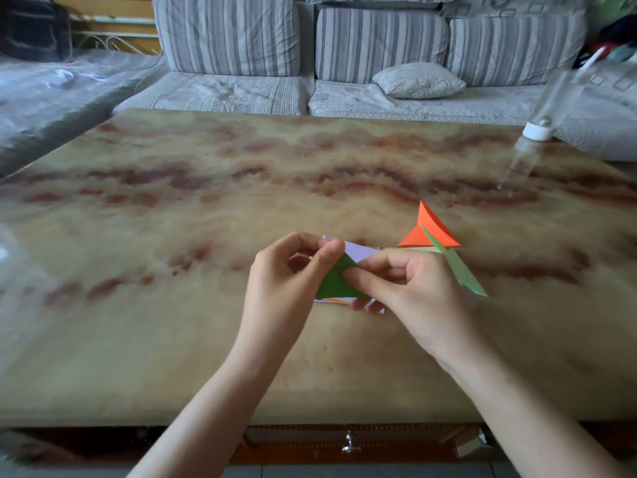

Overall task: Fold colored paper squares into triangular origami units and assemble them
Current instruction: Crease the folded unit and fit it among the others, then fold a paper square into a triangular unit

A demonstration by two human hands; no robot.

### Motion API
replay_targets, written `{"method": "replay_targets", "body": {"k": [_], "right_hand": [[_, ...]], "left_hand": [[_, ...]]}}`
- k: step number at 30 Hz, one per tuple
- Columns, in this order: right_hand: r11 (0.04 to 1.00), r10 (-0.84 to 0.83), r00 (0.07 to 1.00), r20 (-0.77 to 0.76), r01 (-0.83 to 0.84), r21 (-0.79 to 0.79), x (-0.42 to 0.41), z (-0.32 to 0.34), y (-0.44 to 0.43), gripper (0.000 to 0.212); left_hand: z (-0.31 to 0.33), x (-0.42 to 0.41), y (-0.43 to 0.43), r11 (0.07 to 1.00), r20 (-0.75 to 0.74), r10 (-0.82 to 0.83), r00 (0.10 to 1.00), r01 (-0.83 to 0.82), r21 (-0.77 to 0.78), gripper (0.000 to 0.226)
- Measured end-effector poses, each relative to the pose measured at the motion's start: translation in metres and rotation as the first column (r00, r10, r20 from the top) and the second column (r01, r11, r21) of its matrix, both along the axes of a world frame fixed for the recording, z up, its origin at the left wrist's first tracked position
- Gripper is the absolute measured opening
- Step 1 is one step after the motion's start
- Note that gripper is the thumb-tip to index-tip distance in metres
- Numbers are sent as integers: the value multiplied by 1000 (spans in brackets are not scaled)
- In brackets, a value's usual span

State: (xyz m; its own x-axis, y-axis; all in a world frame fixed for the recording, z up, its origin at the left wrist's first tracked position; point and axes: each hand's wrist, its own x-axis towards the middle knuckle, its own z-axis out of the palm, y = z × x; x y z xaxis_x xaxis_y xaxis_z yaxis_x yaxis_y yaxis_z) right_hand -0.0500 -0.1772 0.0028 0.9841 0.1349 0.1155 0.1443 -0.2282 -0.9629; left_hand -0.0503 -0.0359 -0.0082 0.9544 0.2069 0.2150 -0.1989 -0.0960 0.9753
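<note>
Nearest, a metal knob [350,446] shows on the drawer front under the near edge of the table [172,236]. Both forearms reach out over the marbled top. The left hand [286,270] and the right hand [410,288] meet near its middle, and each grip is closed on a dark green paper triangle [336,282]. The left thumb and fingers pinch its upper corner, while the right thumb presses across its right side with the fingers curled beneath. Under the hands lies a stack of paper squares [358,252], lavender on top. Just beyond the right hand a light green folded piece [465,274] lies on the table, its far end overlapping an orange folded unit [427,232]. Farther off, at the right far edge, is a clear bottle [537,131] with a white cap. Behind the table stands a striped sofa [227,36] with a small pillow [418,80], and a dark bag [31,29] sits at the far left
</note>
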Motion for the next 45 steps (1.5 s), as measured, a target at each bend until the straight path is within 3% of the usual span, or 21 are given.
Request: {"method": "replay_targets", "body": {"k": [6,13,16,19,22,25,27,34,38,42,45], "right_hand": [[998,36,999,-26,-35,44,1,0,0,10],[986,1,996,-87,14,168,4,-2,-6,6],[988,10,997,-73,1,154,3,-6,-3,4],[989,-86,988,126,100,-108,4,-13,-3,4],[883,-34,943,330,183,-432,8,-19,-4,28],[753,133,939,316,111,-648,10,-28,-2,49],[703,171,944,283,84,-706,9,-29,-1,51],[695,152,951,270,91,-713,13,-31,-4,36],[714,109,907,406,213,-667,11,-32,-3,17],[641,1,778,629,482,-597,13,-27,-1,9],[717,-106,858,503,416,-560,15,-26,-2,5]], "left_hand": [[-1,1,4,999,6,46,999,-47,25,16],[2,6,20,989,-109,-144,983,146,10,11],[3,10,32,988,-119,-120,986,130,84,16],[1,23,58,984,-106,22,994,-3,176,20],[-4,36,87,939,-111,165,980,-121,323,21],[-12,41,98,865,-122,270,955,-185,466,12],[-16,44,100,817,-109,319,941,-215,535,3],[-13,48,98,830,-115,375,920,-278,484,17],[0,44,91,775,118,380,918,-385,501,17],[8,37,71,811,292,275,916,-384,441,16],[7,32,52,857,280,194,940,-301,417,14]]}}
